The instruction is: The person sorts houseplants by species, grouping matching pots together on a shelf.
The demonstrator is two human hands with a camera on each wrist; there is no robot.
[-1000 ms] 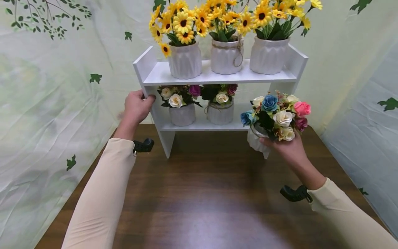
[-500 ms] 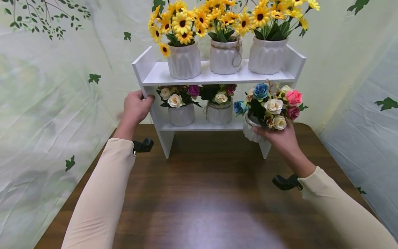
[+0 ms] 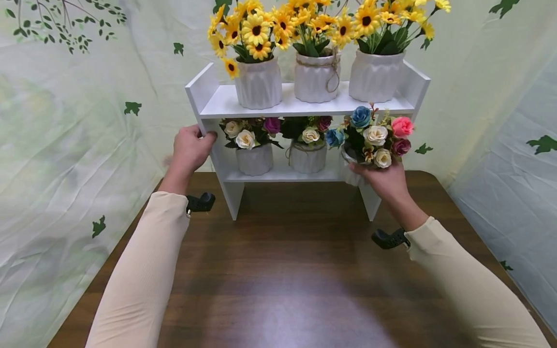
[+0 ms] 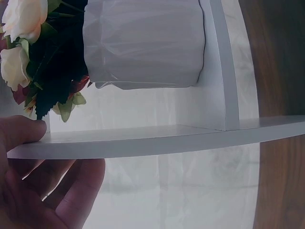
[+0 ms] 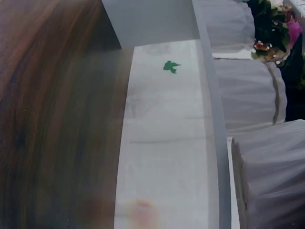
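Note:
My left hand (image 3: 191, 149) grips the left side panel of a white two-tier shelf (image 3: 270, 115). In the left wrist view the thumb (image 4: 26, 131) is on the panel's inner side and the fingers (image 4: 83, 191) are on its outer side. My right hand (image 3: 387, 183) holds a white flowerpot (image 3: 350, 177) with blue, cream, pink and purple roses (image 3: 375, 135), tilted, at the right end of the lower tier. In the right wrist view that pot's base (image 5: 240, 181) is near the lower board (image 5: 214, 105). The roses partly hide the pot.
Two white pots of roses, a left one (image 3: 255, 160) and a twine-tied one (image 3: 308, 157), stand on the lower tier. Three pots of yellow daisies (image 3: 258, 84) line the upper tier. The shelf stands on a brown wooden table (image 3: 278, 270) before a leaf-patterned cloth (image 3: 87, 145).
My right hand has carried the rose pot up, leftward and toward the shelf, from in front of its right leg to the lower tier's right end. My left hand keeps its place.

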